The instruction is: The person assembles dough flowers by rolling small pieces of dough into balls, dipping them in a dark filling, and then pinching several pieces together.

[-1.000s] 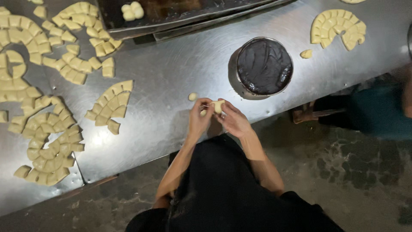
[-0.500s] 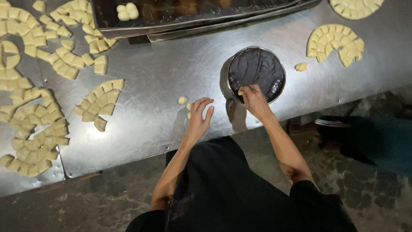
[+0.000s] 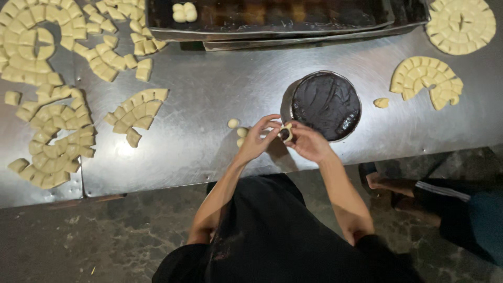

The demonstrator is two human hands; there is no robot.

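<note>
Your left hand (image 3: pixel 257 140) and right hand (image 3: pixel 309 142) pinch a small dough piece (image 3: pixel 286 132) with dark filling between fingertips, just beside the paste bowl (image 3: pixel 325 105) above the table (image 3: pixel 209 105); it looks soft, sticky, easily torn, so cradle its edges.

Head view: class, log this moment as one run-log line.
both hands: left hand and right hand pinch dough piece | dark filling pot beside | steel table

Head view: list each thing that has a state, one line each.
Dough piece: held between both hands, dark filling inside, not closed.
Left hand: fingers pinching the dough.
Right hand: gripping the dough.
Round tin: uncovered, full of dark paste.
Baking tray: nearly bare, two dough balls.
</note>
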